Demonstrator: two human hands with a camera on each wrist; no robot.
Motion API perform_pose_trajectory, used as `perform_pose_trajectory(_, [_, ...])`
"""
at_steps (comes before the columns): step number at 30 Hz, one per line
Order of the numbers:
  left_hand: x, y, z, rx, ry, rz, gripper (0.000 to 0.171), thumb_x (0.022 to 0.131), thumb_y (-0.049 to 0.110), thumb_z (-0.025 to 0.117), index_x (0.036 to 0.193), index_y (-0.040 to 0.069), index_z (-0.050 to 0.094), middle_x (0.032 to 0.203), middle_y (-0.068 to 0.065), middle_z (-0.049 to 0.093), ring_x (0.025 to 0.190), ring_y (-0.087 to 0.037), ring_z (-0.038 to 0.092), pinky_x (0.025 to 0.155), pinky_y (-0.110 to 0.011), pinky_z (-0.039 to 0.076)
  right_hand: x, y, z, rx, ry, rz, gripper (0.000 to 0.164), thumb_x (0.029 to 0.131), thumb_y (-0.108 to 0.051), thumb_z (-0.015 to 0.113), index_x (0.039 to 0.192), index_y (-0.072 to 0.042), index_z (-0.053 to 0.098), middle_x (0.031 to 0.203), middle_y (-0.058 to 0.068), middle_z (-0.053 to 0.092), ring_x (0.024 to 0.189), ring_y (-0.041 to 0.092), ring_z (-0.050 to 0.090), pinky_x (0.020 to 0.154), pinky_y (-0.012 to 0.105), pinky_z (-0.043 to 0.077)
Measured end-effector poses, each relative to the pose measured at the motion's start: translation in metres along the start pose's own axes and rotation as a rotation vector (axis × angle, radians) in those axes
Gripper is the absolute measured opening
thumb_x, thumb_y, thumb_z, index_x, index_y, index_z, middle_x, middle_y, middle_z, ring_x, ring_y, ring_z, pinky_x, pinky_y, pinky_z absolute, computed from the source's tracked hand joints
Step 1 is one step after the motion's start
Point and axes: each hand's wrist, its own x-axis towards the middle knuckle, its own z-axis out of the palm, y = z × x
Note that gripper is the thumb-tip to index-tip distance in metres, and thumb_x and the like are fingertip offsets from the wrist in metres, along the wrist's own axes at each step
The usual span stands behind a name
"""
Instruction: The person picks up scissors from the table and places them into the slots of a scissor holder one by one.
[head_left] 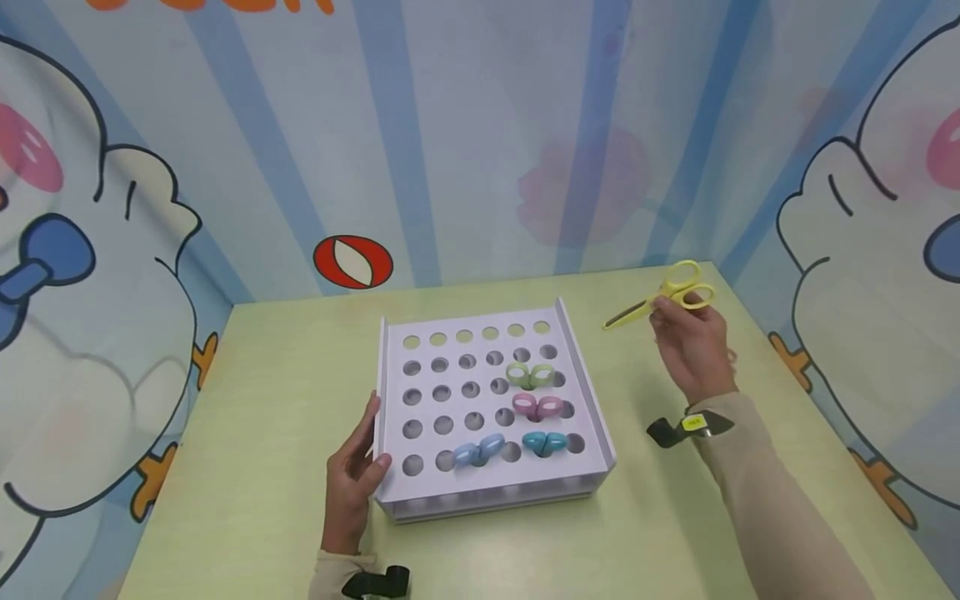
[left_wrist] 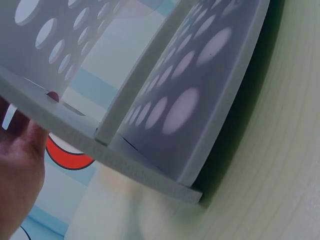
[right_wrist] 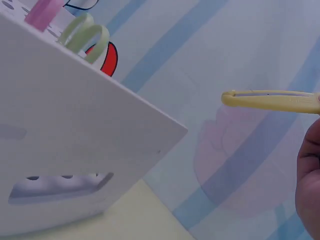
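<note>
A white rack point(head_left: 390, 492) with rows of round holes stands on the table. My left hand point(head_left: 351, 479) grips its left side panel, thumb at the front edge; in the left wrist view the fingers point(left_wrist: 36, 137) lie at that panel. My right hand point(head_left: 692, 346) pinches yellow scissors point(head_left: 684, 293) near the handles, blades pointing left, beside the rack's far right corner. In the right wrist view, their yellow-edged tip point(right_wrist: 230, 99) sticks out. Handles of light green scissors point(head_left: 530, 375), pink scissors point(head_left: 537, 407), light blue scissors point(head_left: 478, 451) and teal scissors point(head_left: 544, 442) rise from holes.
The pale yellow-green table point(head_left: 277, 417) runs back to a wall point(head_left: 480, 167) with printed cartoon figures. Similar printed walls close in the left and right sides. An oblong slot point(right_wrist: 60, 189) is cut in the rack's side panel.
</note>
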Motion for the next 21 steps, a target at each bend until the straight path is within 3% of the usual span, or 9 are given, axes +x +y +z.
perform_pose_trajectory(5, [0.000, 0.001, 0.000, -0.010, 0.004, 0.012, 0.064, 0.086, -0.001, 0.054, 0.150, 0.005, 0.046, 0.159, -0.002, 0.044, 0.143, -0.004, 0.046, 0.107, -0.017, 0.046, -0.008, 0.002, 0.025, -0.095, -0.025, -0.019, 0.028, 0.092, 0.012, 0.059, 0.075, -0.009, 0.055, 0.090, 0.005, 0.067, 0.077, 0.014, 0.064, 0.071, 0.021, 0.054])
perform_pose_trajectory(9, [0.000, 0.000, 0.000, -0.007, 0.001, 0.012, 0.064, 0.086, 0.000, 0.054, 0.150, 0.005, 0.046, 0.159, -0.002, 0.044, 0.143, -0.004, 0.046, 0.108, -0.017, 0.046, -0.014, 0.008, 0.040, -0.331, -0.026, -0.024, 0.025, 0.092, 0.008, 0.063, 0.076, -0.010, 0.054, 0.090, 0.001, 0.069, 0.077, 0.010, 0.065, 0.073, 0.020, 0.056])
perform_pose_trajectory(14, [0.000, -0.001, -0.001, -0.002, -0.001, -0.017, 0.065, 0.086, 0.000, 0.055, 0.150, 0.008, 0.046, 0.160, -0.001, 0.042, 0.144, -0.004, 0.045, 0.109, -0.017, 0.045, -0.024, 0.015, 0.057, -0.670, -0.074, -0.036, 0.008, 0.089, -0.004, 0.073, 0.090, -0.009, 0.067, 0.088, -0.003, 0.074, 0.075, 0.007, 0.067, 0.072, 0.020, 0.057])
perform_pose_trajectory(17, [0.000, -0.002, -0.001, 0.001, 0.001, -0.030, 0.065, 0.086, 0.001, 0.055, 0.151, 0.009, 0.046, 0.160, -0.001, 0.042, 0.144, -0.004, 0.044, 0.109, -0.017, 0.044, -0.031, 0.020, 0.068, -0.829, -0.106, -0.028, 0.015, 0.088, -0.010, 0.076, 0.101, -0.004, 0.071, 0.085, -0.007, 0.074, 0.075, 0.007, 0.069, 0.073, 0.021, 0.058])
perform_pose_trajectory(21, [0.000, -0.002, -0.001, 0.009, 0.005, -0.026, 0.064, 0.087, 0.001, 0.055, 0.150, 0.008, 0.046, 0.159, -0.002, 0.042, 0.144, -0.004, 0.045, 0.109, -0.017, 0.044, -0.041, 0.029, 0.081, -0.934, -0.144, 0.011, 0.028, 0.088, -0.010, 0.076, 0.110, 0.004, 0.069, 0.087, -0.009, 0.072, 0.078, 0.008, 0.070, 0.077, 0.023, 0.060])
